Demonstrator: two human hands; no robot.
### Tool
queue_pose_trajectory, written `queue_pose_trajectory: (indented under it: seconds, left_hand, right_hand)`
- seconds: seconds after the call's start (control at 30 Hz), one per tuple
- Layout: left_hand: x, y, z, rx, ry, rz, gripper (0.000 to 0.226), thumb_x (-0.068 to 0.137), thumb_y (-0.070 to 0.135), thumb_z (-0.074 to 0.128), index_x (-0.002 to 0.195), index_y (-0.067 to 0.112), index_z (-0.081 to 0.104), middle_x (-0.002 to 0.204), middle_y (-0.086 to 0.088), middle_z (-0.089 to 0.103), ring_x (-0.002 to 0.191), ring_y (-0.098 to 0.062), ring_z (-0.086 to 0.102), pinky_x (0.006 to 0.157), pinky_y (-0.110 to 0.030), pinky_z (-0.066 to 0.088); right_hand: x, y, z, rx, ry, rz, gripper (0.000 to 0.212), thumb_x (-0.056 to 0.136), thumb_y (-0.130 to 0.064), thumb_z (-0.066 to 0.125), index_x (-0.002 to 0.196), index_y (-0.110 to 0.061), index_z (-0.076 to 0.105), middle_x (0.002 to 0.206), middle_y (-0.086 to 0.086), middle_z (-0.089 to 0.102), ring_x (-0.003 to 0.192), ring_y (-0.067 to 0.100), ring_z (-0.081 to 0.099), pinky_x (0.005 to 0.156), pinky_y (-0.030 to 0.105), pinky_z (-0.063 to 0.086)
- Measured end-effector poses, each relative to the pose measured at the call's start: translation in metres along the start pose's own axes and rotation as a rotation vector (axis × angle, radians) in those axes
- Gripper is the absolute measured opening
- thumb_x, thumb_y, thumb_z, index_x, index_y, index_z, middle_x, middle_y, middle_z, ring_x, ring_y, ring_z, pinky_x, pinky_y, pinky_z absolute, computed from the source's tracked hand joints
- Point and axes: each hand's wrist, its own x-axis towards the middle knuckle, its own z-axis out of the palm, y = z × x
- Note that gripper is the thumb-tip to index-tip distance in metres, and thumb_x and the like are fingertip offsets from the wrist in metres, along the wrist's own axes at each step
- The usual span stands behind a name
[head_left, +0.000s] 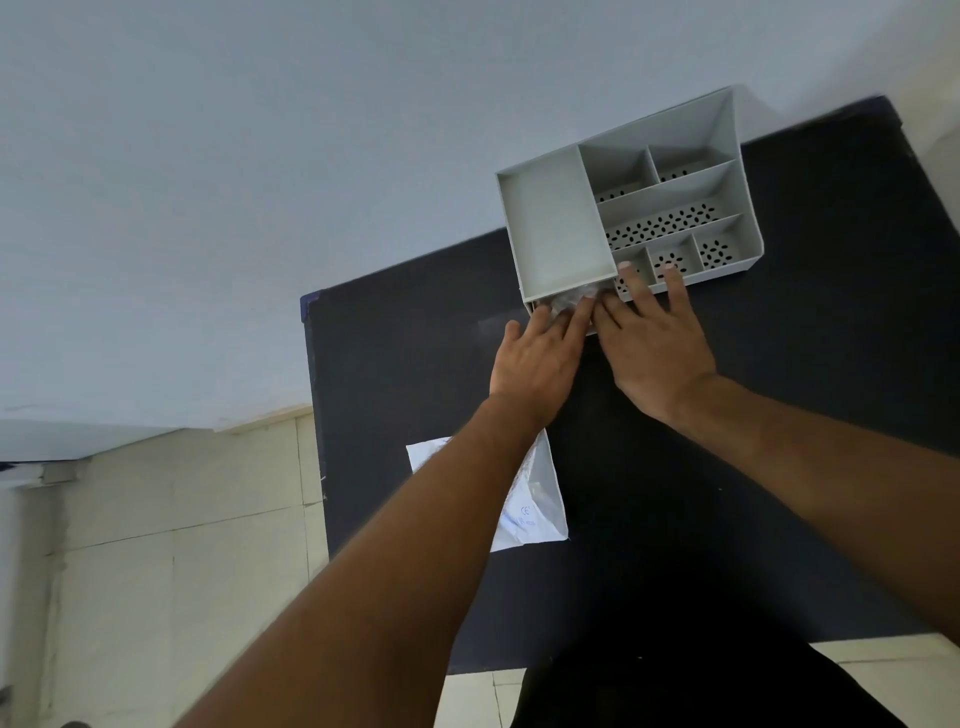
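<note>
While both hands work at the near side of the grey organizer (556, 223), the thing in hand is a crumpled bit of clear wrap (569, 302). It is bunched in the low slot under the organizer's big plain compartment, right at the front edge. The organizer stands on the dark table (779, 467), toward its far side and close to the wall.

The left hand (540, 358) lies with its fingers stretched out flat, tips on the wrap. The right hand (657, 353) is spread wide, with two fingertips resting on the front rim by the small perforated compartments. Its inner fingers meet the wrap just beside the left fingertips. Neither hand shows fingers curled round anything; both look apart and pressing rather than clamped.

The wrap looks thin, soft and crinkly, almost weightless. It is likely slippery and easy to tear if tugged hard against the slot's edge. A pinch on a loose fold near the opening seems the best hold, with the other hand steadying the organizer. The organizer itself looks like light, stiff plastic that could slide on the table under a push. Its front rim or side walls give firm places to hold.

A white pouch (535, 512) lies flat on the table, partly under the left forearm
</note>
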Motion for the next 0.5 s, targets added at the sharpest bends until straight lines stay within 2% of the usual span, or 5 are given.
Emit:
queue_pose_trajectory:
  seconds: [0.1, 0.2, 0.3, 0.4, 0.5]
  left_hand:
    - [0.000, 0.003, 0.001, -0.029, 0.001, -0.002, 0.071, 0.104, 0.023, 0.044, 0.163, 0.015, 0.005, 0.159, -0.009, 0.041, 0.143, -0.031, 0.035, 0.105, -0.045, 0.039]
    - [-0.004, 0.004, 0.000, -0.028, 0.041, -0.031, 0.068, 0.102, 0.023, 0.051, 0.161, 0.013, 0.019, 0.159, -0.010, 0.040, 0.143, -0.031, 0.037, 0.103, -0.045, 0.042]
    - [-0.009, 0.003, 0.005, -0.018, 0.101, -0.038, 0.065, 0.097, 0.022, 0.058, 0.157, 0.012, 0.034, 0.159, -0.011, 0.041, 0.142, -0.032, 0.041, 0.098, -0.045, 0.046]
    - [-0.014, -0.001, 0.009, 0.011, 0.150, -0.042, 0.062, 0.091, 0.021, 0.069, 0.148, 0.013, 0.048, 0.157, -0.013, 0.044, 0.140, -0.034, 0.043, 0.095, -0.047, 0.047]
    - [-0.015, -0.004, 0.005, -0.016, 0.187, -0.075, 0.063, 0.085, 0.017, 0.076, 0.143, 0.017, 0.053, 0.162, -0.014, 0.035, 0.143, -0.038, 0.036, 0.098, -0.052, 0.044]
  right_hand:
    - [0.006, -0.003, 0.001, 0.044, -0.026, 0.068, 0.066, 0.101, -0.037, 0.044, 0.159, -0.017, 0.020, 0.164, 0.004, 0.030, 0.155, 0.039, 0.004, 0.120, 0.063, -0.002]
    - [0.010, -0.007, 0.002, 0.048, -0.055, 0.089, 0.068, 0.101, -0.040, 0.041, 0.160, -0.019, 0.015, 0.166, 0.004, 0.026, 0.153, 0.044, 0.005, 0.118, 0.067, 0.001]
    - [0.015, -0.006, 0.001, 0.036, -0.074, 0.089, 0.073, 0.099, -0.040, 0.046, 0.160, -0.019, 0.012, 0.166, 0.005, 0.024, 0.152, 0.046, 0.007, 0.117, 0.068, 0.002]
    - [0.018, -0.004, 0.002, 0.020, -0.061, 0.079, 0.072, 0.097, -0.038, 0.051, 0.159, -0.019, 0.018, 0.163, 0.006, 0.031, 0.151, 0.046, 0.016, 0.117, 0.068, 0.006]
    - [0.015, -0.001, 0.006, 0.039, -0.008, 0.062, 0.059, 0.099, -0.035, 0.051, 0.153, -0.020, 0.035, 0.157, 0.006, 0.044, 0.146, 0.043, 0.031, 0.118, 0.067, 0.010]
